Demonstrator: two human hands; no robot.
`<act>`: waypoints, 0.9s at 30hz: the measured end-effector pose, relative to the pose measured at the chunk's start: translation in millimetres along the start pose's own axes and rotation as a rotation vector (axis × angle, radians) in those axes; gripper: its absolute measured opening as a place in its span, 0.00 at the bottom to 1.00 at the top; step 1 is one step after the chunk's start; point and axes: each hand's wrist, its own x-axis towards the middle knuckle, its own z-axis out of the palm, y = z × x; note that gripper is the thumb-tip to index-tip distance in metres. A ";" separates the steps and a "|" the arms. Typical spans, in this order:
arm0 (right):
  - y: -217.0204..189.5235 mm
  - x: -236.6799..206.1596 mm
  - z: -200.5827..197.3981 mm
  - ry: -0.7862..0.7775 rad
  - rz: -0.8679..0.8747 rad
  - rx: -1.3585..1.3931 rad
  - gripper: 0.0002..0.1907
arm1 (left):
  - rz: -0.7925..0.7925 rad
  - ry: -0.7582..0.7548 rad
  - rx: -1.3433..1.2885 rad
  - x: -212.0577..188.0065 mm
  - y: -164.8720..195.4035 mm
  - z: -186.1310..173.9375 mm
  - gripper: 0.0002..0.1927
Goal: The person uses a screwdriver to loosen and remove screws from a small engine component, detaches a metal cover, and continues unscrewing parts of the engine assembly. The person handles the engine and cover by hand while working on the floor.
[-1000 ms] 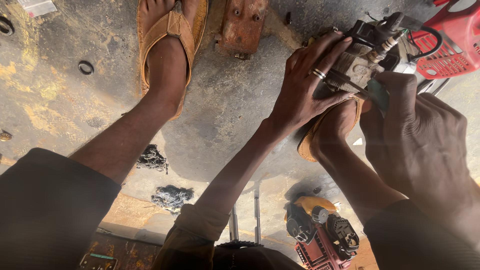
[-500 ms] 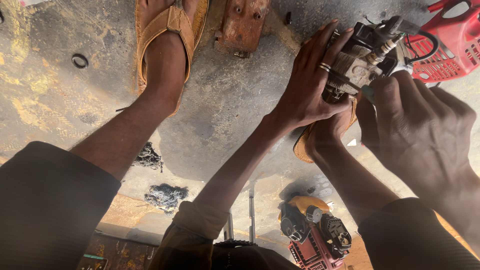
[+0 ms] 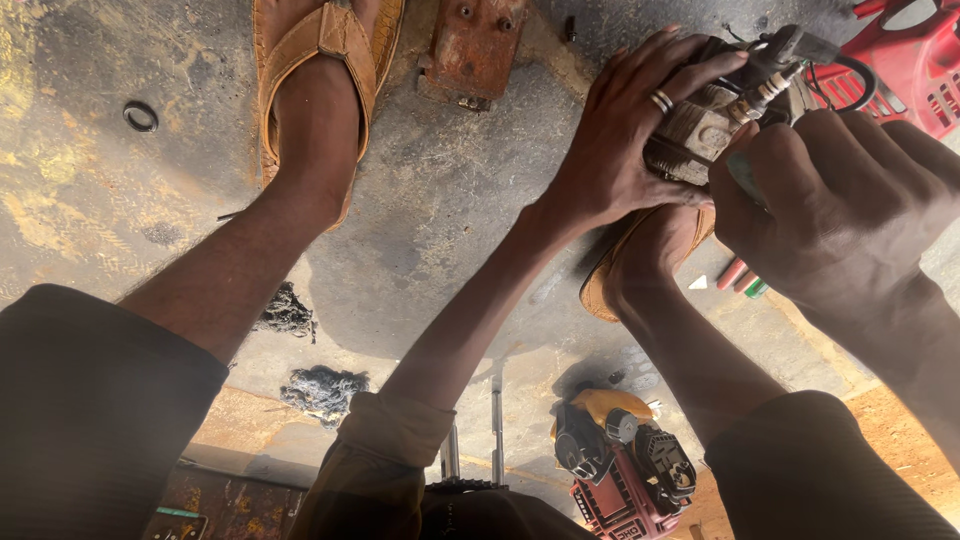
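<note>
The left hand (image 3: 625,140), a ring on one finger, has its grip closed over a small grey metal engine block (image 3: 705,125) with fins and black wires, fingers spread across its top and side. The right hand (image 3: 830,195) is clamped in a fist on something dark just beside that engine block; what it grips is hidden by the fingers. The engine block is held up above the stained concrete floor (image 3: 440,230), over a foot in a tan sandal (image 3: 640,255) directly beneath it.

Just past the engine block lies a red plastic housing with slots (image 3: 915,70). Below and to the side of the engine block, a red marker-like stick (image 3: 730,273) and a small green piece (image 3: 756,289) lie on the floor. Well away from the engine block, on the far side, a second foot in a tan leather sandal (image 3: 320,90) rests flat, with a rusty metal plate with bolts (image 3: 475,45) between sandal and engine block. Farther off lie a black rubber ring (image 3: 140,117) and two dark grey rags (image 3: 320,390). Nearest the body, below the engine block, sits a red and black motor unit with a yellow cap (image 3: 625,465).
</note>
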 end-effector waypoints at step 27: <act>21.1 9.7 7.1 -0.076 -0.091 0.274 0.23 | 0.136 -0.376 0.134 44.5 -25.6 -26.2 0.58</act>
